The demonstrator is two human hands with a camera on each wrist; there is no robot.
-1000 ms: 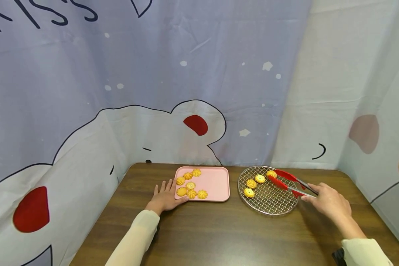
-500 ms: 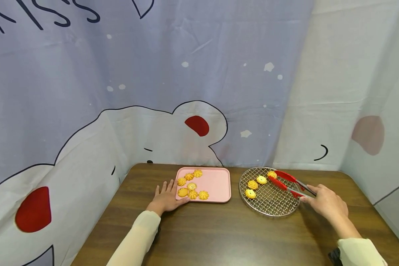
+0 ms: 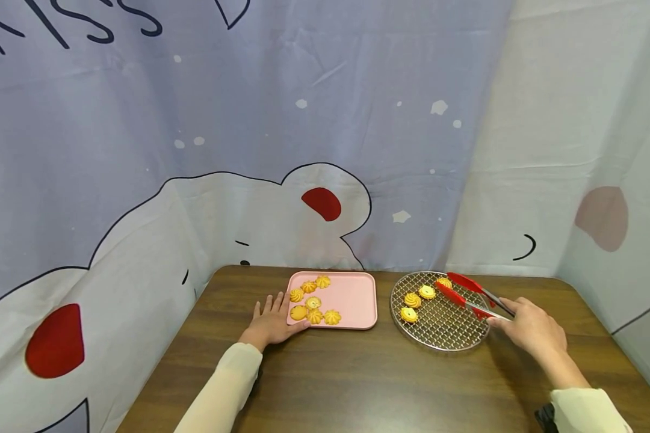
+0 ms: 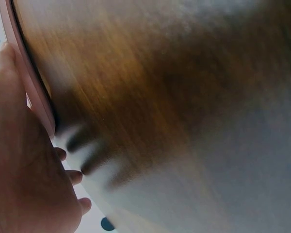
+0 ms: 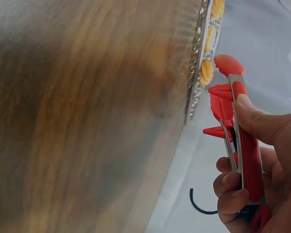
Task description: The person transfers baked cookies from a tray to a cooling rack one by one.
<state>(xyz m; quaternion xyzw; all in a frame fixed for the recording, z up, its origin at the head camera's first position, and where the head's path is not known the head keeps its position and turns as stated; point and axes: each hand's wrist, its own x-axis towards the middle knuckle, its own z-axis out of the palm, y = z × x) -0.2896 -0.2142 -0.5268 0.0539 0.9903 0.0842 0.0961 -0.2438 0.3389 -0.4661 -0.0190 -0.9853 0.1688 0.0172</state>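
My left hand point(image 3: 271, 323) rests at the left front corner of a pink tray point(image 3: 357, 300), fingers spread, thumb along the front rim. In the left wrist view, the thumb lies against the tray's side point(image 4: 26, 68). Several piped butter cookies point(image 3: 314, 316) lie in the tray's left part. My right hand point(image 3: 536, 331) holds red-tipped metal tongs point(image 5: 250, 160), thumb on one arm and fingers curled round the other. The tongs' spread tips are at the farthest cookie point(image 3: 443, 282) on a round wire rack point(image 3: 449, 328), partly covering it.
A few more cookies point(image 3: 412, 300) sit in a row along the rack's left side. Tray and rack stand apart on a brown wooden table point(image 3: 368, 373). A printed cloth backdrop point(image 3: 401, 150) rises behind the table and along its sides.
The tongs' tips have risen slightly over the far cookie, which stays on the rack. My left hand keeps its place on the tray. The head view has shifted a little.
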